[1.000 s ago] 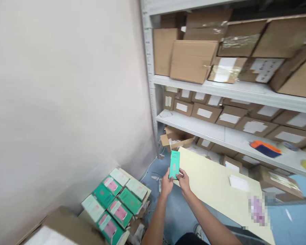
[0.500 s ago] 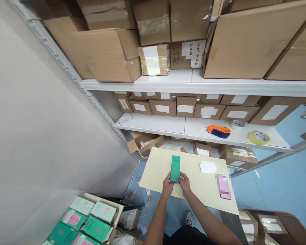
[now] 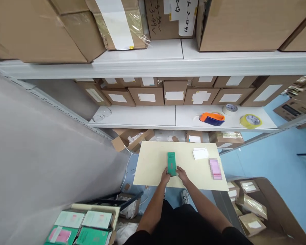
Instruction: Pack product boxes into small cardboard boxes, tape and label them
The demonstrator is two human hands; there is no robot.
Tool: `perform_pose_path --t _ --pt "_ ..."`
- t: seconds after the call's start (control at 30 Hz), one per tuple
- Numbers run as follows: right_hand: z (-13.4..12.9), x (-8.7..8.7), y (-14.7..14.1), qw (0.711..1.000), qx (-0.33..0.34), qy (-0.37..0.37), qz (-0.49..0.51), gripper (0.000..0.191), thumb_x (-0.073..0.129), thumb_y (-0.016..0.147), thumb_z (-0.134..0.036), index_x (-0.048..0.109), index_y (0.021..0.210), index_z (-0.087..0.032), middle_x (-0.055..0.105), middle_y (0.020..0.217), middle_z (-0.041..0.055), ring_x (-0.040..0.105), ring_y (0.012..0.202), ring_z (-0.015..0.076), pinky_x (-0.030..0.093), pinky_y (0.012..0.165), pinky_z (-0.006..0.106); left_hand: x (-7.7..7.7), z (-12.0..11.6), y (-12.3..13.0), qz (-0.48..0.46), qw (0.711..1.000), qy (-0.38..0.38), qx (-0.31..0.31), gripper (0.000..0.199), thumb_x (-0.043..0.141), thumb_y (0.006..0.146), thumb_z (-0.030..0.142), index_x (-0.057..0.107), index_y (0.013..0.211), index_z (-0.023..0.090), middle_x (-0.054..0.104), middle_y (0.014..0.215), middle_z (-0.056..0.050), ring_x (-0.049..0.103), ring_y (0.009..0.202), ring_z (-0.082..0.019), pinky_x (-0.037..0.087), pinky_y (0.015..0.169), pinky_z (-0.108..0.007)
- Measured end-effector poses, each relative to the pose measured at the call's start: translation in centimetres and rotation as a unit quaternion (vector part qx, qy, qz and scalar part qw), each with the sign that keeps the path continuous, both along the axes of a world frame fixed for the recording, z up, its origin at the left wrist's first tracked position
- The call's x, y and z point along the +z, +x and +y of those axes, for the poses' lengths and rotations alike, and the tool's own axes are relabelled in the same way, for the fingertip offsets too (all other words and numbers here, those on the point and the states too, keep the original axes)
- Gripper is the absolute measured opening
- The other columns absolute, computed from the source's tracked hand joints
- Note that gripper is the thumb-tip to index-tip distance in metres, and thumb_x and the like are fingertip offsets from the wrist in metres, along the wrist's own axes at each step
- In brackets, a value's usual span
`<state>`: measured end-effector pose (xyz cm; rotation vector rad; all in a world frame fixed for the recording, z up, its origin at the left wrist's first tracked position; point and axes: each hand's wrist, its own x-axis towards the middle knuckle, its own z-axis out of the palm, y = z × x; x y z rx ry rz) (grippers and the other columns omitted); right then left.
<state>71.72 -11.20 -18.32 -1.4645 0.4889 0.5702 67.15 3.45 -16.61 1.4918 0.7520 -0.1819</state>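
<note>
A long green box (image 3: 171, 164) with dark printing at its far end lies on or just above the cream tabletop (image 3: 153, 160). My left hand (image 3: 165, 176) grips its near left corner, fingers curled against the side. On the opposite side, my right hand (image 3: 182, 174) holds the near right edge with its fingertips. The undersides of both hands are hidden. To the right are white cards (image 3: 200, 153) and a pink, pixel-blurred phone-shaped item (image 3: 215, 169).
Shelving in front carries cardboard boxes (image 3: 146, 96), an orange-and-blue tape dispenser (image 3: 212, 119) and a yellow tape roll (image 3: 251, 121). Green and pale packs (image 3: 91, 235) sit at lower left. A large carton (image 3: 277, 217) with parcels stands at lower right. A grey wall (image 3: 53, 153) borders the left.
The view has tilted and shifted, so the shelves look larger and the table sits slightly higher and farther left. Both hands stay at the green box's near end.
</note>
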Motion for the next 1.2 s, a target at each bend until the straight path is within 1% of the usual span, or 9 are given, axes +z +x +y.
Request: perform_pose_path --t 0.17,0.4,0.53,0.63,0.77,0.87,1.0,1.1,1.2 --pt "1.3 0.3 -0.9 1.0 -0.018 -0.012 -0.007 0.053 0.088 0.047 -0.049 0.079 0.091 -0.02 0.078 0.112 0.015 0.069 0.109 0.0371 0.051 0.095 0.054 -0.4 2.0 -0.1 0.018 0.996 -0.06 -0.069 0.062 0.073 0.065 0.014 0.07 0.126 0.017 0.074 0.127 -0.012 0.065 0.125 -0.032 0.047 0.111 -0.047" --pt "4.3 3.5 0.5 0.995 -0.044 -0.024 -0.086 0.063 0.081 0.059 -0.063 0.076 0.103 -0.018 0.078 0.111 0.0131 0.069 0.108 0.0336 0.053 0.095 0.045 1.9 5.2 1.9 0.036 0.985 -0.088 -0.144 0.044 0.065 0.077 0.026 0.071 0.12 0.018 0.078 0.106 -0.01 0.073 0.099 -0.027 0.054 0.092 -0.044" --pt "5.2 5.5 2.2 0.985 0.061 -0.066 -0.147 0.066 0.081 0.065 -0.051 0.07 0.122 -0.022 0.075 0.119 0.0079 0.068 0.111 0.0301 0.053 0.098 0.043 3.3 7.5 2.9 0.021 0.983 -0.07 -0.169 0.027 0.068 0.073 0.024 0.074 0.099 0.016 0.077 0.098 -0.008 0.072 0.096 -0.023 0.054 0.088 -0.037" --pt "5.8 5.6 2.7 0.951 0.183 -0.145 -0.204 0.087 0.086 0.059 -0.033 0.058 0.141 -0.026 0.068 0.131 0.0055 0.062 0.122 0.0308 0.047 0.109 0.047 3.9 8.3 2.8 0.016 0.982 -0.043 -0.182 0.017 0.068 0.071 0.018 0.073 0.087 0.016 0.076 0.094 -0.007 0.071 0.095 -0.022 0.054 0.083 -0.033" --pt "6.8 4.8 3.1 0.9 0.259 -0.238 -0.256 0.102 0.082 0.062 -0.022 0.042 0.156 -0.025 0.057 0.145 0.0117 0.055 0.132 0.032 0.043 0.112 0.047 4.2 9.0 2.5 0.018 0.981 0.01 -0.195 0.028 0.069 0.069 0.012 0.074 0.096 0.017 0.076 0.099 -0.007 0.072 0.095 -0.024 0.056 0.083 -0.036" --pt "7.3 4.9 3.9 0.878 0.301 -0.286 -0.237 0.107 0.081 0.06 -0.016 0.04 0.158 -0.03 0.054 0.146 0.0114 0.06 0.125 0.0308 0.048 0.106 0.043 5.0 10.2 3.0 -0.003 0.979 0.072 -0.19 0.046 0.069 0.071 0.01 0.073 0.116 0.021 0.072 0.124 -0.009 0.066 0.119 -0.028 0.052 0.102 -0.04" --pt "7.8 5.4 4.8 0.874 0.324 -0.276 -0.233 0.106 0.079 0.056 -0.009 0.046 0.155 -0.032 0.062 0.135 0.0093 0.066 0.113 0.0284 0.053 0.097 0.039 7.0 12.0 4.3 -0.13 0.921 0.212 -0.299 0.073 0.071 0.073 0.011 0.059 0.143 0.025 0.051 0.158 -0.007 0.049 0.144 -0.027 0.04 0.119 -0.04" --pt "8.0 4.8 3.9 0.897 0.247 -0.21 -0.299 0.092 0.073 0.058 -0.009 0.054 0.146 -0.028 0.059 0.142 0.0113 0.064 0.119 0.0294 0.057 0.091 0.039 8.1 12.8 4.7 -0.167 0.868 0.266 -0.384 0.075 0.073 0.072 0.01 0.059 0.144 0.026 0.048 0.16 -0.006 0.05 0.143 -0.029 0.041 0.119 -0.043" --pt "7.9 3.3 2.0 0.922 0.149 -0.186 -0.306 0.078 0.068 0.064 -0.015 0.054 0.141 -0.027 0.059 0.143 0.011 0.071 0.106 0.0258 0.06 0.086 0.04 8.3 13.1 4.3 -0.173 0.839 0.334 -0.392 0.066 0.072 0.077 0.012 0.062 0.14 0.029 0.052 0.158 -0.005 0.05 0.142 -0.029 0.042 0.118 -0.043"
